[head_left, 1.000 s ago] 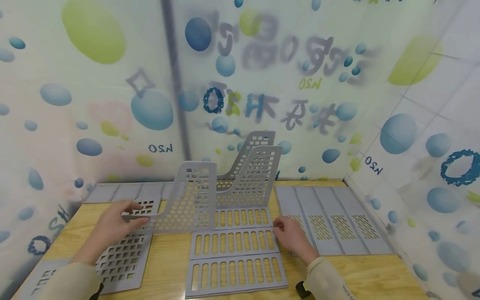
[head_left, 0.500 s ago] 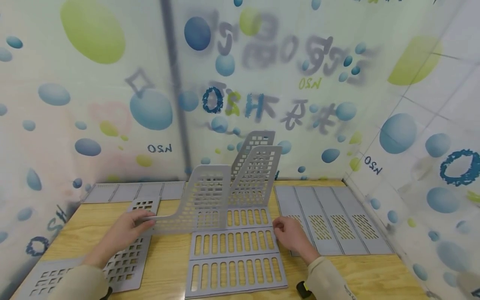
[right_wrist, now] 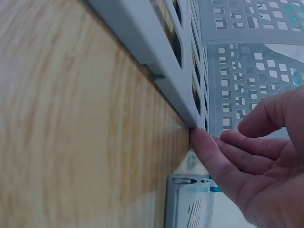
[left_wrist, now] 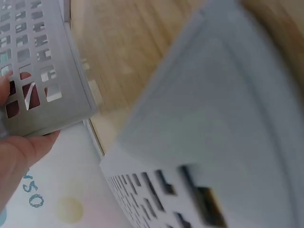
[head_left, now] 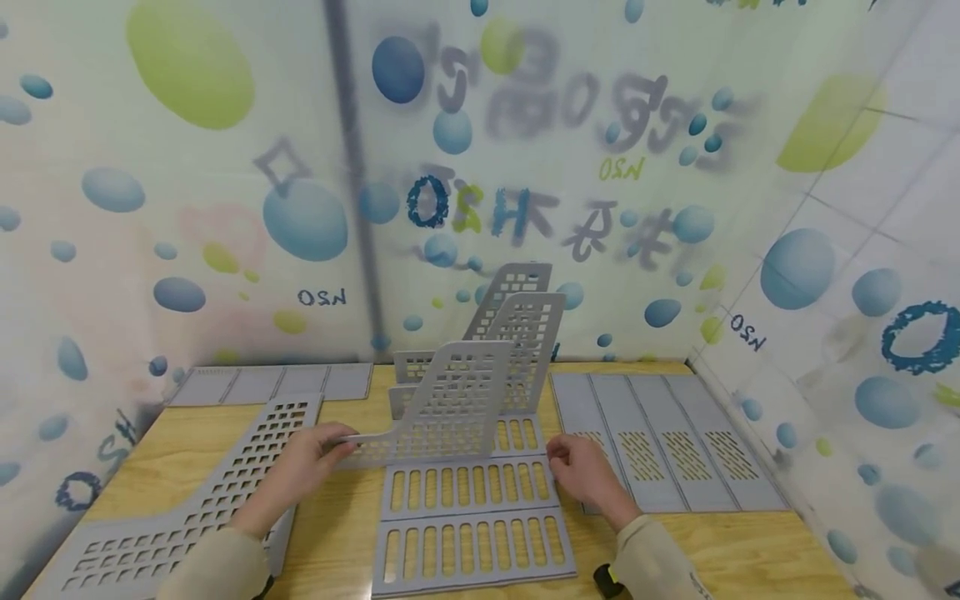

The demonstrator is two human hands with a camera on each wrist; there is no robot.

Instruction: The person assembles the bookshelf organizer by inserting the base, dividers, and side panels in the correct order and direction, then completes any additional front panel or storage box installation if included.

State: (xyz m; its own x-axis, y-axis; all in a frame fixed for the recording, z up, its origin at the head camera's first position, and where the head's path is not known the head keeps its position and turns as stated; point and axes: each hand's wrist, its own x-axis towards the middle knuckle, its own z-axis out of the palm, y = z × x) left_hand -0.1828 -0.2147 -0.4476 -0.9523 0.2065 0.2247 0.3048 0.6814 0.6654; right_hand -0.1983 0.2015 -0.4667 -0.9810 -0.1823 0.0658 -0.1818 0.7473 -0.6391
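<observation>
My left hand (head_left: pixel 303 467) pinches the low narrow end of a grey perforated file-rack side panel (head_left: pixel 450 417), thumb and fingers on either side. That panel stands upright across the back part of a grey slotted base (head_left: pixel 472 514) lying on the table. In the left wrist view, my fingers (left_wrist: pixel 33 147) are under the panel's (left_wrist: pixel 57 114) corner and behind its holes. My right hand (head_left: pixel 588 479) rests at the base's right edge. There, in the right wrist view, a fingertip (right_wrist: pixel 202 140) touches the base's edge (right_wrist: pixel 175 95), while the other fingers are loosely bent.
Two similar panels stand behind the held one: a middle panel (head_left: pixel 546 333) and a rear panel (head_left: pixel 525 271). A flat perforated panel (head_left: pixel 172 529) lies on the left. Scored grey sheets (head_left: pixel 615 408) lie at right, others (head_left: pixel 300 383) at back left. A patterned curtain wall (head_left: pixel 480 292) closes the back.
My left hand has slid the upright panel to the right across the base, so it now overlaps the middle panel in view. My right hand has stayed put.
</observation>
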